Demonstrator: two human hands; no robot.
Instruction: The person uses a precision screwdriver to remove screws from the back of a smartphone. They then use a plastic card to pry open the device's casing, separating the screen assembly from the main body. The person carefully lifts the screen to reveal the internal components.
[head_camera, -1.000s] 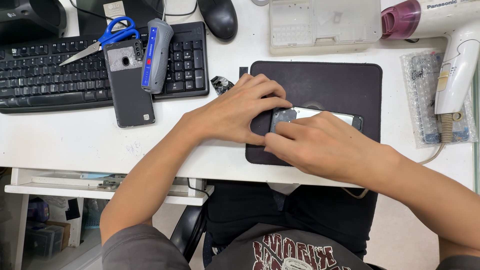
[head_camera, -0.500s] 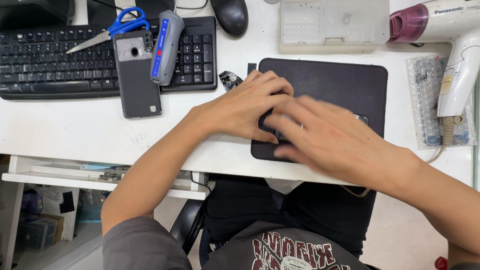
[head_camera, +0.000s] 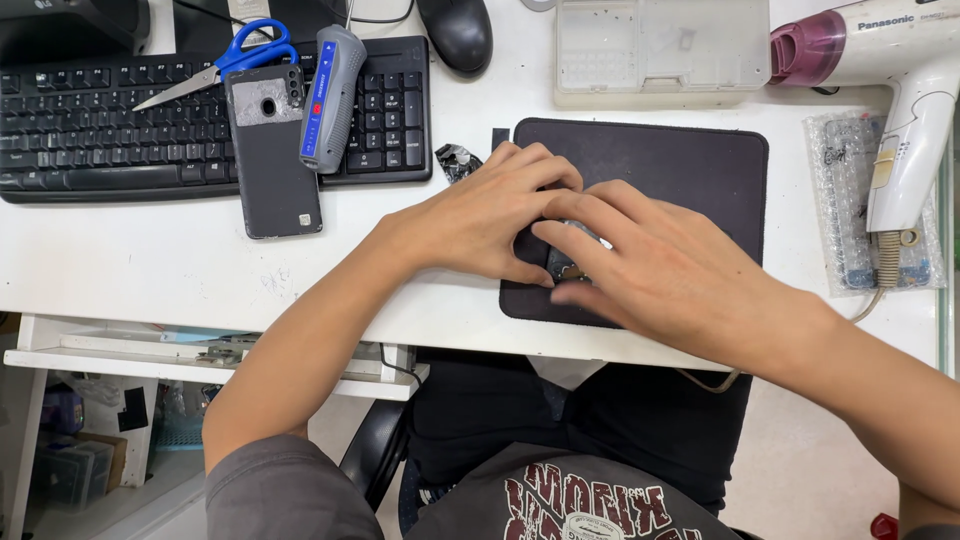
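Nearest the camera: dark printed shirt (head_camera: 560, 500) and black trousers (head_camera: 520, 410) at bottom of view, chair edge (head_camera: 375, 450) below the desk (head_camera: 150, 260).

On the near half of the dark mat (head_camera: 700, 170): both hands laid over one small dark device (head_camera: 562, 262). Only a sliver of it seen between the fingers; kind of device not clear.

Left hand (head_camera: 480, 215): fingers curled, palm down, closed over the left end of the device and pressing it to the mat.

Right hand (head_camera: 670, 270): fingers stretched and close together, lying flat across the device from the right, fingertips reaching the left hand's fingers. Grip beneath hidden; cannot tell whether pinching or only pressing. Some blur at the fingertips.

Just left of the mat: small crumpled dark scrap (head_camera: 458, 160) on the white desk.

Further left: grey phone (head_camera: 270, 150), back up, lying half on the desk and half on the black keyboard (head_camera: 100, 130). Grey and blue handheld tool (head_camera: 330, 95) and blue-handled scissors (head_camera: 225, 70) resting on the keyboard.

Right of the mat: bubble-wrap pouch (head_camera: 845, 200) under the handle of a white hair dryer (head_camera: 900, 100) with a pink rear end.

Far edge: clear plastic parts box (head_camera: 660, 45) and black mouse (head_camera: 455, 30).
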